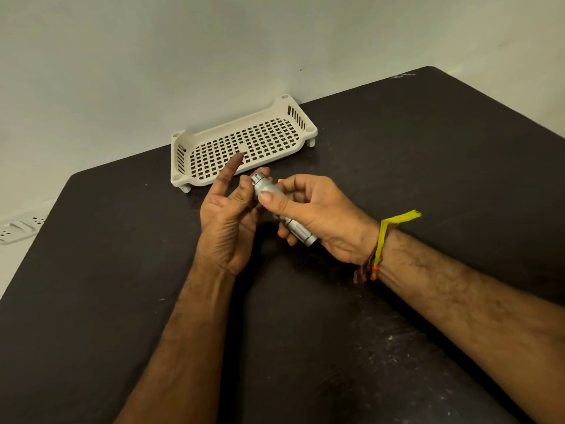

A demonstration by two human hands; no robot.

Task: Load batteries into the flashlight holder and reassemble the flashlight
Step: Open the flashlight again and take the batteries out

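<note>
A person's two bare hands meet over a dark table [122, 301], seen from a camera worn on the head. One silver flashlight [269, 191] lies between them, held above the tabletop. The right hand [318, 215] grips its barrel, fingers wrapped round it and the thumb pressed across the upper part; the tail end of the barrel sticks out below the palm, toward the wrist. The left hand [227, 221] pinches the flashlight's top end between thumb and curled fingers, while its forefinger points straight up, clear of the metal. A small orange spot shows just beside the right fingertips at the top of the flashlight; what it is cannot be told.

One bundle of threads [382, 243], yellow with red and dark strands, is tied round the right wrist, a loose yellow tail standing off it.

Beyond the hands, near the far edge of the table, sits one cream plastic tray [305, 136] with a perforated floor and short feet; the raised left forefinger overlaps its near rim in the view. To the left of the left hand, off the table's edge, one white power strip [18, 229] lies by the wall, with several sockets visible.

No brand, label or readable writing shows on the flashlight, the tray or the power strip. No loose batteries are in sight.
</note>
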